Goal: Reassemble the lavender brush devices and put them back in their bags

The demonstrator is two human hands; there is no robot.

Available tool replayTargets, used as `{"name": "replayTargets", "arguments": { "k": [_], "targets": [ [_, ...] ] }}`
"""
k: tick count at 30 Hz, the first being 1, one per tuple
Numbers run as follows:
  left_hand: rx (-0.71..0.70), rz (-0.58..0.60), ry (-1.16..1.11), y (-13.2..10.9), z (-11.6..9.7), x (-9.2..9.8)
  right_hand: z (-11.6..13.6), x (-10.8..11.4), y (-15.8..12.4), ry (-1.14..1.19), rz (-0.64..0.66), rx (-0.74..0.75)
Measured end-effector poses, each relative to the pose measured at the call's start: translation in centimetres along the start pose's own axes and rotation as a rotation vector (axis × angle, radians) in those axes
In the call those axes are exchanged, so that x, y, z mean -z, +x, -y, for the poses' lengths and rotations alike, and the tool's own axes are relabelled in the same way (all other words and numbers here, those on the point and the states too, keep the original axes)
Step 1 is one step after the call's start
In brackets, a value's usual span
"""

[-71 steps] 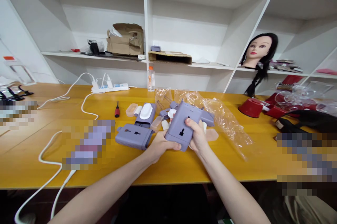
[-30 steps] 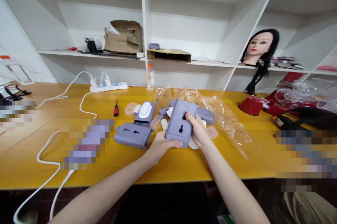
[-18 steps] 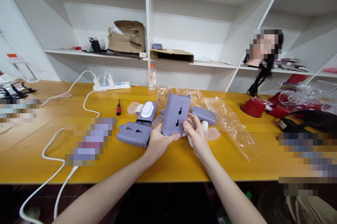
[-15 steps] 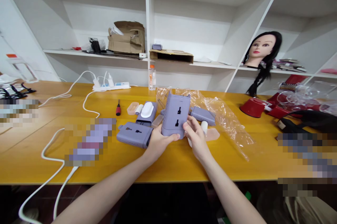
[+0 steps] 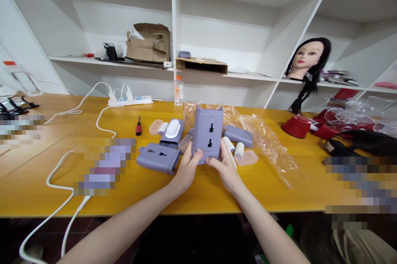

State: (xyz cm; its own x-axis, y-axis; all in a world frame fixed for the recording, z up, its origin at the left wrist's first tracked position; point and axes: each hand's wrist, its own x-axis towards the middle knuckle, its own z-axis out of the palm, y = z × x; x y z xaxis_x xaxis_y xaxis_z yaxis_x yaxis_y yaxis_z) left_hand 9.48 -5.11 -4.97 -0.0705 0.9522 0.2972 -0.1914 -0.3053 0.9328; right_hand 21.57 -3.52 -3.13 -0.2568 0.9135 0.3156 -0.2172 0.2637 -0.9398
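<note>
Both hands hold a purple plastic casing (image 5: 206, 132) upright above the table, its face with two black keyhole-shaped slots turned to me. My left hand (image 5: 187, 169) grips its lower left edge, thumb on the front. My right hand (image 5: 226, 167) grips the lower right edge, thumb also near the bottom front. Left of it lies a similar purple casing (image 5: 158, 157) with two slots. Behind that, a white oval piece (image 5: 173, 129) sits on another purple part (image 5: 169, 142). To the right are another purple casing (image 5: 238, 136), a white cylinder (image 5: 239, 149) and a translucent lid-like piece (image 5: 248, 158).
A red-and-black screwdriver (image 5: 138, 127) and a translucent tray (image 5: 155, 127) lie behind the parts. Clear plastic wrap (image 5: 266, 144) spreads to the right. White cables (image 5: 51, 173) cross the left side near a power strip (image 5: 136, 101). Red items (image 5: 296, 127) stand at the right.
My right hand has moved down along the casing's side, its thumb now at the bottom front. The casing stands a little straighter, and more white cylinders show beside it.
</note>
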Motion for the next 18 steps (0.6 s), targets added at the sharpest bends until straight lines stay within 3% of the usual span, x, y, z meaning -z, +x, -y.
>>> {"name": "replayTargets", "arguments": {
  "k": [4,7,18],
  "targets": [
    [-0.018,-0.043,0.041,0.0,0.5,0.1,0.2,0.0,-0.1,0.079,-0.007,-0.178],
    [-0.016,-0.065,0.043,0.2,1.1,0.2,0.2,0.1,-0.1,0.108,0.011,-0.233],
    [0.097,0.042,-0.074,0.5,0.4,-0.4,-1.3,0.2,0.2,0.046,-0.084,-0.048]
  ]
}}
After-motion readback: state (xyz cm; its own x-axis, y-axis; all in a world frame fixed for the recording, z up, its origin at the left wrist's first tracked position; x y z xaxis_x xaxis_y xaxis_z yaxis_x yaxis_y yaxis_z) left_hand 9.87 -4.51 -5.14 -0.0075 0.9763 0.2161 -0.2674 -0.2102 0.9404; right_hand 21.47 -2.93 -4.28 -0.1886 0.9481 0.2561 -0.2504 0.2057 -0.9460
